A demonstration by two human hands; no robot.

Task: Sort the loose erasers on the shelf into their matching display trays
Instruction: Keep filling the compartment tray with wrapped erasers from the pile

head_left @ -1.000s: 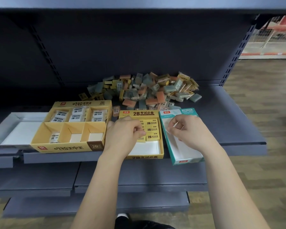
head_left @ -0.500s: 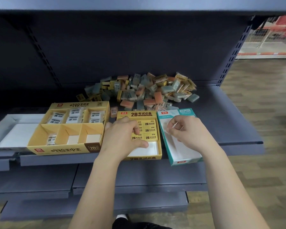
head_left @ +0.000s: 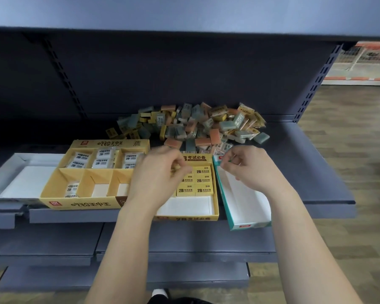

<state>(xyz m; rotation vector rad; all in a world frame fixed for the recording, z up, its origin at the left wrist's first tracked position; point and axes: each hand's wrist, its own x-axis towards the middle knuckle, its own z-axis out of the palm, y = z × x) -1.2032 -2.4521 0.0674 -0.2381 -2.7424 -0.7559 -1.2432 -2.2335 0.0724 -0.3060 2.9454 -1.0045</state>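
Note:
A heap of loose erasers (head_left: 198, 126), yellow, orange and grey-green, lies at the back of the shelf. In front stand a yellow compartment tray (head_left: 79, 204) with white wrapped erasers, a yellow 2B tray (head_left: 215, 207) holding rows of yellow erasers (head_left: 203, 181), and a teal tray (head_left: 239, 226) with a bare white floor. My left hand (head_left: 158, 174) hovers over the 2B tray's back left, fingers curled, with nothing plainly held. My right hand (head_left: 248, 167) is over the teal tray's back end, thumb and forefinger pinching what looks like a small green eraser (head_left: 230, 160).
A white tray (head_left: 0, 172) sits at the far left of the shelf. The dark shelf back panel (head_left: 184, 73) rises behind the heap. Lower shelves (head_left: 184, 238) jut out below. Wooden floor (head_left: 349, 150) lies to the right.
My left hand has lifted off the front of the yellow erasers and drawn back toward the heap, thumb now tucked in. My right hand stays at the teal tray's back end.

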